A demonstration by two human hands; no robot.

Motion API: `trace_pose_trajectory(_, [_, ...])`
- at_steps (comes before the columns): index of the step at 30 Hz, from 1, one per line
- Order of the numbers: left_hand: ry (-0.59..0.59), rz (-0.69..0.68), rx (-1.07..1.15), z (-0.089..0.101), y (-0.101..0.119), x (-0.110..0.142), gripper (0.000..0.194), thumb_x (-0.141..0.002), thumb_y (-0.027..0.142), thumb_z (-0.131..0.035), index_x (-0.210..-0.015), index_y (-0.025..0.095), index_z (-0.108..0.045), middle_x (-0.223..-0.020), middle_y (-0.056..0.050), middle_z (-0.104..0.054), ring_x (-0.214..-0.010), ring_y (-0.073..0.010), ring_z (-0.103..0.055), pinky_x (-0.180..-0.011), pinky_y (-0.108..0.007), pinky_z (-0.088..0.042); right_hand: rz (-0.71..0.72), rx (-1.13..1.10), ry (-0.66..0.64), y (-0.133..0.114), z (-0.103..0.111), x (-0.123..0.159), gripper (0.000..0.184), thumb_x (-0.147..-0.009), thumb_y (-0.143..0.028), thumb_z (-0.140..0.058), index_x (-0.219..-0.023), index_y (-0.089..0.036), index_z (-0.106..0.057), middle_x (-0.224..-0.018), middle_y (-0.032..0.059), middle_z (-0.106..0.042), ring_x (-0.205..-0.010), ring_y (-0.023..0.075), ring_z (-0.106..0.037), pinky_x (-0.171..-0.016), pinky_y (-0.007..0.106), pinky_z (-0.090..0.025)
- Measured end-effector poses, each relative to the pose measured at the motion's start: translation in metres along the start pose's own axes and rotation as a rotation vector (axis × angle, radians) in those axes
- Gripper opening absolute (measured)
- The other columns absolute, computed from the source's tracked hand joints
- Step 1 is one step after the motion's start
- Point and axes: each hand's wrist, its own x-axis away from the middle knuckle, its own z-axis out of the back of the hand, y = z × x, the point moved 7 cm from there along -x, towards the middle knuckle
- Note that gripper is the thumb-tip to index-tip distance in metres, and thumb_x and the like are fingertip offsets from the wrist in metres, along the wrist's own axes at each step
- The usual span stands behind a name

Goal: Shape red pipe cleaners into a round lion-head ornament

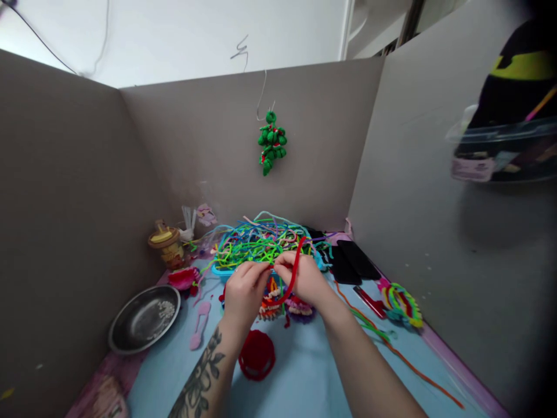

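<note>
My left hand (247, 284) and my right hand (302, 278) meet in front of a blue basket. Both are closed, pinching a red pipe cleaner (295, 268) whose length curves up past the right fingers and loops down below them. Under my hands stand small colourful pipe-cleaner pieces (270, 310), partly covered by my hands. Nearer to me, beside my left forearm, lies a round dark-red fuzzy piece (257, 355) on the blue table cover.
The blue basket (223, 273) overflows with pipe cleaners (265, 241). A metal bowl (119, 337) with white bits and a pink clip-like tool (200, 326) lie left. Right are dark phones (357, 259), red-handled tool (369, 302) and loose orange pipe cleaner (420, 368). Grey partitions (313, 139) surround the table.
</note>
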Motion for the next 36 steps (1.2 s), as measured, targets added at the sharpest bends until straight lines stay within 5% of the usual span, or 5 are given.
trace_pose_trajectory(11, [-0.186, 0.307, 0.256, -0.014, -0.025, -0.003, 0.012, -0.076, 0.025, -0.058, -0.079, 0.019, -0.069, -0.077, -0.004, -0.067, -0.071, -0.0168, -0.06, -0.067, -0.027, -0.045, 0.123, 0.153, 0.021, 0.002, -0.002, 0.0, 0.015, -0.077, -0.009, -0.05, -0.076, -0.017, -0.063, -0.078, 0.0042, -0.062, -0.075, 0.0157, -0.056, -0.07, 0.026, -0.041])
trace_pose_trajectory(21, [-0.442, 0.803, 0.938, -0.03, -0.034, 0.013, 0.025, -0.062, 0.034, -0.071, -0.068, 0.012, -0.061, -0.054, 0.002, -0.054, -0.045, -0.0066, -0.042, -0.045, -0.019, -0.031, 0.25, 0.148, 0.058, -0.011, 0.0, 0.004, 0.016, -0.082, -0.013, -0.052, -0.069, -0.018, -0.062, -0.072, 0.0022, -0.053, -0.07, 0.0143, -0.051, -0.063, 0.024, -0.039])
trace_pose_trajectory(27, [-0.498, 0.833, 1.168, -0.031, -0.026, 0.015, 0.031, -0.056, 0.036, -0.075, -0.06, 0.013, -0.053, -0.051, 0.005, -0.044, -0.045, -0.0053, -0.037, -0.044, -0.018, -0.027, 0.263, 0.049, 0.061, -0.028, 0.005, 0.009, 0.016, -0.083, -0.014, -0.051, -0.079, -0.02, -0.065, -0.074, 0.0025, -0.056, -0.071, 0.0141, -0.053, -0.066, 0.025, -0.041])
trace_pose_trajectory(36, [-0.355, 0.774, 0.938, -0.021, -0.029, 0.006, 0.032, -0.062, 0.042, -0.071, -0.07, 0.014, -0.056, -0.056, 0.004, -0.049, -0.047, -0.0063, -0.041, -0.046, -0.018, -0.031, 0.216, 0.107, 0.082, -0.016, 0.001, 0.005, 0.014, -0.082, -0.016, -0.051, -0.081, -0.02, -0.064, -0.077, 0.0032, -0.061, -0.074, 0.0159, -0.056, -0.07, 0.026, -0.042])
